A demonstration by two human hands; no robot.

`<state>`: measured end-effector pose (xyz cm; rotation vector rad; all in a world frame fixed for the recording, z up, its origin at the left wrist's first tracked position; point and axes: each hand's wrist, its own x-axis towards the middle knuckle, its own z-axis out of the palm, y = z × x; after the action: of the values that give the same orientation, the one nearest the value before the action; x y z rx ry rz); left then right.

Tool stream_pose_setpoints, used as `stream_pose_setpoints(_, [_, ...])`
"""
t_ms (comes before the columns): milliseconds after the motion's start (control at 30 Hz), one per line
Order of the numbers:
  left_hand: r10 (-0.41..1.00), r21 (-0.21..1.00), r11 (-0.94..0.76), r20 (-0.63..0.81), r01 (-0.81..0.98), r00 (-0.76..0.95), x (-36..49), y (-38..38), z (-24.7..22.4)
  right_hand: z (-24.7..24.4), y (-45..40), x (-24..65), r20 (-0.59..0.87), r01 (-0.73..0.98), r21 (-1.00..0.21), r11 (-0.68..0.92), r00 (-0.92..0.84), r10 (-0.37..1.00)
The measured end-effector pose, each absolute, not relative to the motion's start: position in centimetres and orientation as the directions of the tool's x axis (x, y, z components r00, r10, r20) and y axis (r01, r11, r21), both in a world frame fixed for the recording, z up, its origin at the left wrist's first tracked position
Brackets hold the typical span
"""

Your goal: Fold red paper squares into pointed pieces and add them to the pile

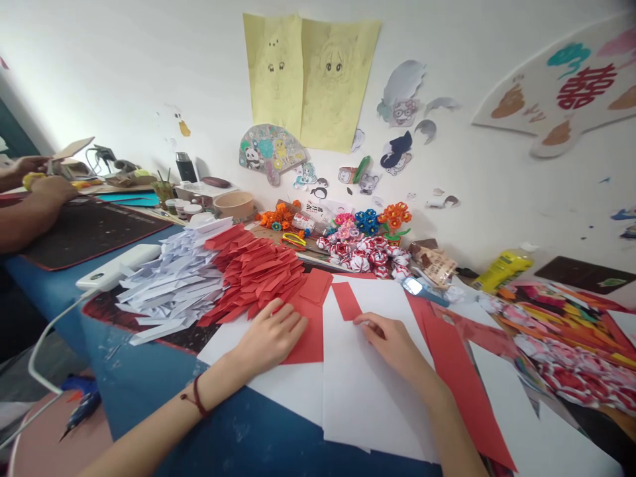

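My left hand [273,331], a cord bracelet on its wrist, rests on a red sheet [311,341] beside the pile of folded red paper pieces [258,268]. Its fingers are bent down and whatever may be under them is hidden. My right hand [387,334] is over a stack of white paper [372,397], thumb and index finger pinched at the lower end of a small red strip [346,301]. Folded white paper pieces [173,285] are heaped left of the red pile.
A white power bank [118,267] with a cable lies at left. Another person's hands [50,185] are at the far left. Paper flowers [368,248] line the back, near a phone [422,289]. Red sheets [457,371] and a yellow bottle [504,270] are at right.
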<state>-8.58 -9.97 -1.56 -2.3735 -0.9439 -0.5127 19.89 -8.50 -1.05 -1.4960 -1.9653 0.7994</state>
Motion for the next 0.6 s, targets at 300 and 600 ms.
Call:
stream_pose_setpoints(300, [0.626,-0.219,-0.656,0.376,0.722,0.683,-3.2,-7.7,0.6,-1.3,-8.3,19.9,0.08,0.651,-0.727,0.218,-0.236,0.968])
stream_pose_setpoints(600, [0.562,-0.114,-0.76,0.379,0.64,0.735,2.3,-2.0,-0.9,-1.2,-8.0,19.8,0.11,0.688,-0.683,0.244,-0.233,0.966])
